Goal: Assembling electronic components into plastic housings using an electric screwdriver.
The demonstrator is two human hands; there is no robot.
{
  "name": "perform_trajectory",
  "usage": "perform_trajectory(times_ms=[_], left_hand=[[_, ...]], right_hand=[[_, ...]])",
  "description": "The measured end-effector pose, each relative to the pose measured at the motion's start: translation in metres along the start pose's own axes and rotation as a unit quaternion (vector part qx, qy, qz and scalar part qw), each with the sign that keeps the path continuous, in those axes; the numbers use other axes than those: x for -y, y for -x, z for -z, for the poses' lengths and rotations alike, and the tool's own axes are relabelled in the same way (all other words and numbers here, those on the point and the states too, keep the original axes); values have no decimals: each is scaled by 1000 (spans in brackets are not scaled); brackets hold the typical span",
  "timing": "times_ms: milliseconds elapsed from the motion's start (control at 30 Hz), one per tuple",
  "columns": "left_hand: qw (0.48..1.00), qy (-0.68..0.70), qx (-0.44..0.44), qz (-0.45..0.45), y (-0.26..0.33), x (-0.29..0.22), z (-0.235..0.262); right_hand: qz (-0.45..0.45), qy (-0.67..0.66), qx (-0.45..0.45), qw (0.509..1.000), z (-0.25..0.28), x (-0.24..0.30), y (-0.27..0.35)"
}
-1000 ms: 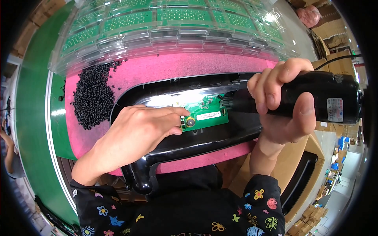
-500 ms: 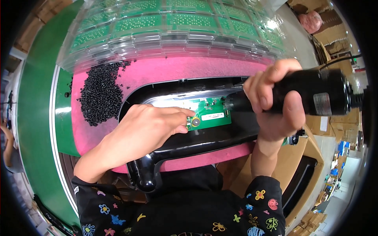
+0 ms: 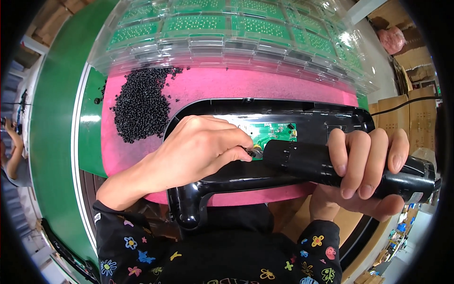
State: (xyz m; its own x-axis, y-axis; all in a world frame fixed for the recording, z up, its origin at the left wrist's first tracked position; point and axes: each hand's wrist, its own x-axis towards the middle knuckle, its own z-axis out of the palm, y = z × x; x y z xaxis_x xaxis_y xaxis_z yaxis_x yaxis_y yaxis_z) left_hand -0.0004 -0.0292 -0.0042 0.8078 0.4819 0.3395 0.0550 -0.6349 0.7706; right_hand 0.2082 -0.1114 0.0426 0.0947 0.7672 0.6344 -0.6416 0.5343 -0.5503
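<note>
Screwdriver (image 3: 307, 161), one, gripped by right hand (image 3: 366, 168), left hand (image 3: 203, 146) pinching screws (image 3: 250, 152), one circuit board (image 3: 270, 134)

1. Your power tool (image 3: 302, 161): black, with a pale label (image 3: 416, 197) toward its rear.
2. Your housing (image 3: 313, 121): glossy black, white glare inside.
3. Circuit board (image 3: 273, 134): green, flecked with paler components.
4. Mat (image 3: 236, 83): pink, smudged greyish in patches.
5. Heap of small pieces (image 3: 142, 106): uniformly black.
6. Stacked trays (image 3: 204, 46): clear; you see green panels (image 3: 195, 23) dotted with pale rows.
7. Tabletop (image 3: 90, 154): green.
8. Your top (image 3: 208, 260): black, scattered with blue, pink, yellow and green motifs, mostly flowers.
</note>
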Motion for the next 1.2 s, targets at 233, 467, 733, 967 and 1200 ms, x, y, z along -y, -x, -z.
perform_trajectory(times_ms=[233,467,733,967,1200], left_hand=[[1000,-4,-18,-8,-1,0,-1],[992,98,46,62,0,-2,3],[998,-57,-22,19,3,5,-2],[985,-146,7,96,-1,-12,5],[992,-113,-34,46,2,-4,0]], right_hand=[[4,16,13,1000,1,4,1],[29,-17,-42,999,-2,-4,1],[-56,114,-47,991,11,3,-3],[-87,191,-47,977,16,-7,-3],[-121,271,-76,952,-8,-20,-7]])
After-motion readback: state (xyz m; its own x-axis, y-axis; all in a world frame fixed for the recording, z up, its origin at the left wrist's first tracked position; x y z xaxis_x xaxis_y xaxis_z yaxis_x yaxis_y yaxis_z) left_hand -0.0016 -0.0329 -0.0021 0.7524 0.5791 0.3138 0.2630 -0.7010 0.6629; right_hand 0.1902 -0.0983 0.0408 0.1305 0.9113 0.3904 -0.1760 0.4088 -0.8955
